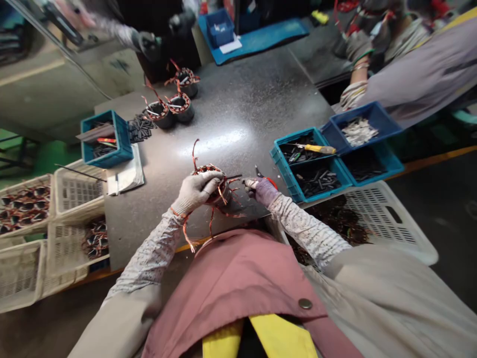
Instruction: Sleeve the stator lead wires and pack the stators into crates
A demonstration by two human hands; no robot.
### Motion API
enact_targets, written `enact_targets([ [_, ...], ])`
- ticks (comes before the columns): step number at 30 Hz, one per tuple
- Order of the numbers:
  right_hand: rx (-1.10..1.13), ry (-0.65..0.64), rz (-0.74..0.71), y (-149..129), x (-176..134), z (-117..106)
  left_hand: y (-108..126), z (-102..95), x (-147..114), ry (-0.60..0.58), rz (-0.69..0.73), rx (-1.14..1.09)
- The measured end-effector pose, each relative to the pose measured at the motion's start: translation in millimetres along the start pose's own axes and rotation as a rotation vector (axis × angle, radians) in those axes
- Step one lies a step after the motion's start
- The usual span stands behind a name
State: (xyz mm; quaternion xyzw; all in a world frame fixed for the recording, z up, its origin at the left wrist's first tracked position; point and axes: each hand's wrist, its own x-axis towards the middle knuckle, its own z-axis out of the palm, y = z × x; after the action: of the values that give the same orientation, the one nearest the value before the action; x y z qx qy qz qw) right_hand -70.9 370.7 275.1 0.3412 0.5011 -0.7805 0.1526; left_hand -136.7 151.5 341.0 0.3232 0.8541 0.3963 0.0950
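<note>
A motor stator point(218, 195) with copper wire leads splaying from it stands at the table's near edge. My left hand point(197, 190), in a pale knit glove, is closed over its left and upper side. A thin black sleeve point(234, 177) sticks out to the right near the left fingertips. To the right of the stator, apart from it, my right hand point(261, 191) has its gloved fingers pinched together; what they hold, if anything, is too small to make out. Red-handled cutters point(271, 182) show just behind the right hand, partly hidden by it.
Three more stators point(181, 107) stand farther back on the metal table point(238, 109). Blue bins point(305, 171) with black sleeves and a yellow-handled tool point(318, 148) are right; another bin point(106, 141) is left. White crates point(76, 191) flank the table. Co-workers' gloved hands point(359, 47) show beyond.
</note>
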Motion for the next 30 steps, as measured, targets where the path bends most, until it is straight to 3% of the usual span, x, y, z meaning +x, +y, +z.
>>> enact_targets([
  [8, 0.031, -0.020, -0.114, -0.2, -0.2, 7.7, 2.1, -1.8, 0.1, -0.009, 0.040, 0.000],
  [13, -0.331, -0.026, -0.368, -8.6, 6.0, -1.6, 2.3, -1.1, -0.3, -0.013, 0.032, 0.013],
  [18, -0.551, -0.120, -0.375, -17.1, 13.6, -10.0, 3.9, -1.2, -0.7, -0.004, 0.027, 0.010],
  [20, -0.774, -0.150, -0.447, -24.5, 14.6, -10.0, 4.7, -1.6, -0.8, -0.010, 0.021, 0.004],
  [23, -1.324, -0.291, -0.592, -42.1, 13.9, -3.4, 5.9, -2.4, -1.0, -0.022, 0.018, -0.009],
  [26, -1.805, -0.371, -0.642, -59.5, 14.2, 9.6, 7.3, -3.2, -1.3, -0.024, -0.004, -0.017],
  [28, -1.934, -0.410, -0.638, -66.3, 17.7, 16.5, 8.7, -4.1, -1.4, -0.032, -0.019, -0.020],
  [30, -1.842, -0.522, -0.566, -67.6, 23.1, 17.7, 10.3, -5.4, -1.3, -0.046, -0.017, -0.024],
])
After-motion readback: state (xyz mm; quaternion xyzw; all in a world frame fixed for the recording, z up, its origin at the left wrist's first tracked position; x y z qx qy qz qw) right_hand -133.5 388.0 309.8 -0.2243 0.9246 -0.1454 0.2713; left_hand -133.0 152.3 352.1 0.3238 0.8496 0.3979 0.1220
